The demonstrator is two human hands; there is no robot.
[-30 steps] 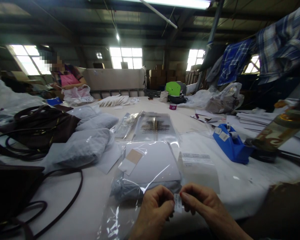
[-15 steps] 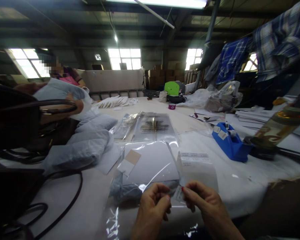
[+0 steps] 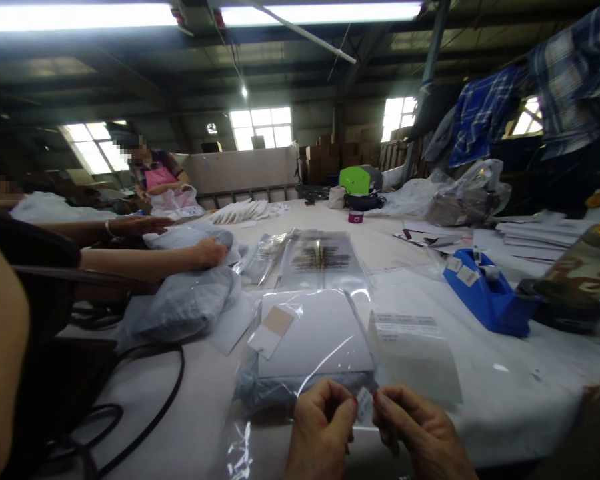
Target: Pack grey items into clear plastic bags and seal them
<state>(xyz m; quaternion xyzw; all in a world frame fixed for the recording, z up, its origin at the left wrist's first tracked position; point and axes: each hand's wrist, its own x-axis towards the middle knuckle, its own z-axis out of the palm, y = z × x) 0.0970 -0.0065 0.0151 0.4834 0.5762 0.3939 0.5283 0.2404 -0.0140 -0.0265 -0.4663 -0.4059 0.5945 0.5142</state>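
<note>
At the worktop's (image 3: 505, 400) near edge, the left hand (image 3: 323, 430) and right hand (image 3: 420, 433) pinch a small white sticker (image 3: 364, 405) between narrowed fingertips, just over the bagged garment's (image 3: 313, 347) near end.

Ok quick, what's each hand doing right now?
Left hand: closed, pinching the small white tag with its fingertips.
Right hand: closed, pinching the same tag from the other side.

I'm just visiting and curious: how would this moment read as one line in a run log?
left hand: pinching small tag | right hand: pinching same tag | behind: bagged grey garment on table | right: blue tape dispenser
</note>
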